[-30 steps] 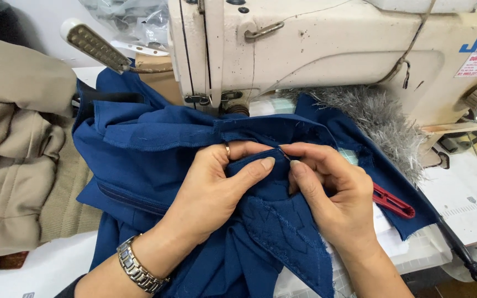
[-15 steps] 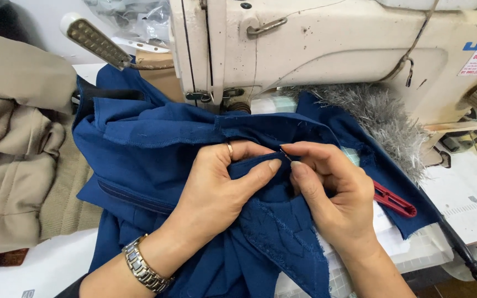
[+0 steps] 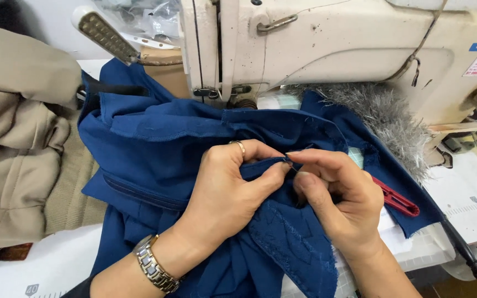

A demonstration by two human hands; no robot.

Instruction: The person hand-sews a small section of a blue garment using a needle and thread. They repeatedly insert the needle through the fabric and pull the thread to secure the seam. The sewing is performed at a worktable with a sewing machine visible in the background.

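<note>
Both hands pinch a folded edge of the navy garment (image 3: 161,143) just in front of the sewing machine (image 3: 327,49): left hand (image 3: 230,190) clamps the fold between thumb and fingers, right hand (image 3: 335,198) nips it with narrow fingertips at the same spot, so the two hands touch and neither is nearer. The fold's long axis runs left-right, parallel to the machine bed, with a grey fur trim (image 3: 385,118) to the right. Versus a second ago, almost no change: the grips sit in the same place.
</note>
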